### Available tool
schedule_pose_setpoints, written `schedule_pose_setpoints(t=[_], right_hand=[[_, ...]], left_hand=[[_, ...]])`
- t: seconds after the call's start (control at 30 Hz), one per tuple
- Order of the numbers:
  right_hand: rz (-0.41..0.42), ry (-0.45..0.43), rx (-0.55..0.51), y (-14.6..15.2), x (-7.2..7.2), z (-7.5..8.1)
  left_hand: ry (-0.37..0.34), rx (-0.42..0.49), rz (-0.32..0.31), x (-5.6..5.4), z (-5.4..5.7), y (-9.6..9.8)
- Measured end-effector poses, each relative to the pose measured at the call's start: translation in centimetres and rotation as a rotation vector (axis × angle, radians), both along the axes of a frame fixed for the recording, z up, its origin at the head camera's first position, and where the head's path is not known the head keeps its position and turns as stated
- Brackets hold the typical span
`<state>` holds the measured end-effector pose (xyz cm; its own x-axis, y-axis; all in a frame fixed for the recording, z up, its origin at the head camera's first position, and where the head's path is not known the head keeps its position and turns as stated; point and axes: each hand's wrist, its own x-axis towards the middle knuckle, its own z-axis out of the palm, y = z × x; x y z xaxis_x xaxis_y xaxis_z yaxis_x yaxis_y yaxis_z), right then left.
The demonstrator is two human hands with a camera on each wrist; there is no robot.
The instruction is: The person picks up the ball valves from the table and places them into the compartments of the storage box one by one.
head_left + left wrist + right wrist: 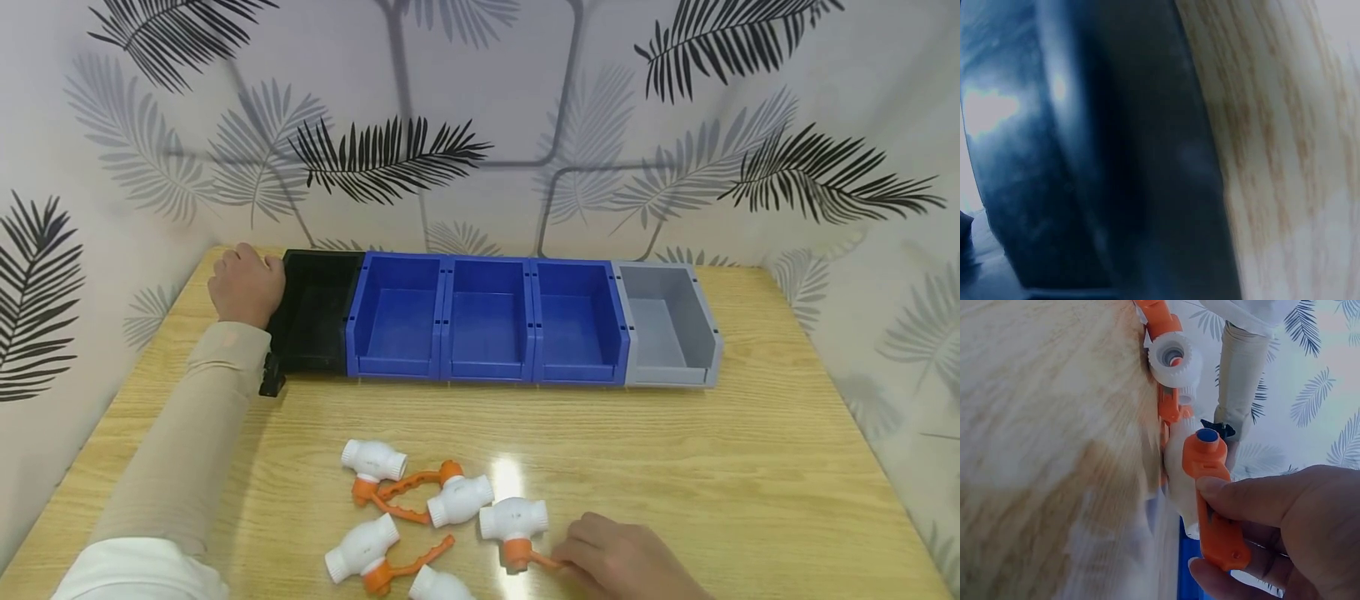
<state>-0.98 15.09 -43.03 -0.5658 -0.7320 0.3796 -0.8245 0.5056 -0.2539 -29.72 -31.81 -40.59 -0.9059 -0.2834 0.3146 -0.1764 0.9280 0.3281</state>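
My right hand (618, 558) pinches the orange lever of a white ball valve (514, 518) lying at the right of the group. In the right wrist view, thumb and fingers close round that orange lever (1225, 547), and the white valve body sits behind it. At the far left of the bin row, my left hand (246, 285) holds the left side of the black bin (318, 367) near its back corner. Its fingertips are hidden. The left wrist view shows the bin's dark wall (1160, 162) close up.
Several more white ball valves with orange levers, one of them here (363, 547), lie left of my right hand. Three blue bins (487, 371) and a grey bin (675, 377) continue the row. The wooden table (787, 467) meets a leaf-patterned wall behind.
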Motion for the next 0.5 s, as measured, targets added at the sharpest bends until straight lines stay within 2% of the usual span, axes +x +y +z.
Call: schedule_pose_setpoints(t=[0.3,0.5], right_hand=[[-0.066,-0.039,-0.058,1.4,-0.2,1.2],[-0.102,0.063,-0.13,2.7,-0.8,1.6]], left_hand=[[-0.001,0.0,0.018,0.8,0.2,0.2],[0.012,-0.006,0.024,1.1,0.0,0.3]])
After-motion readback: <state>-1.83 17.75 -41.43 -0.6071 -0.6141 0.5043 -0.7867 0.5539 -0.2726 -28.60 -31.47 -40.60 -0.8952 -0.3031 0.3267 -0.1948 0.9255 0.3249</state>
